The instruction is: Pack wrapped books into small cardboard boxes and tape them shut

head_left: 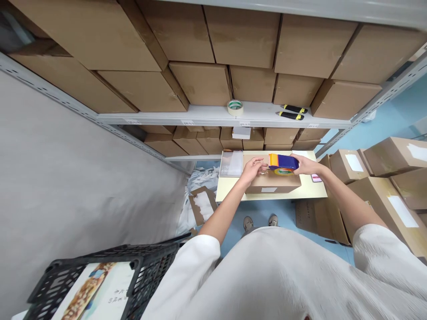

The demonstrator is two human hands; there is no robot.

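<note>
A closed brown cardboard box (271, 190) with a white label on its front side lies before me. Above its right half, my right hand (302, 164) grips the end of a blue and orange tape dispenser (283, 162) loaded with a roll of tape. Over the left part of the lid is my left hand (254, 170), its fingers bent and close together at a shiny bit of clear packing tape (263, 172). The tape's exact path between hand and dispenser is hard to make out.
The pale table (310, 192) carries a clear plastic sleeve (231, 163) and a phone (316, 178). Shelves behind hold boxes, a tape roll (235, 107) and two cutters (290, 116). Cartons (393, 209) stack up at right; a black crate (150, 266) stands lower left.
</note>
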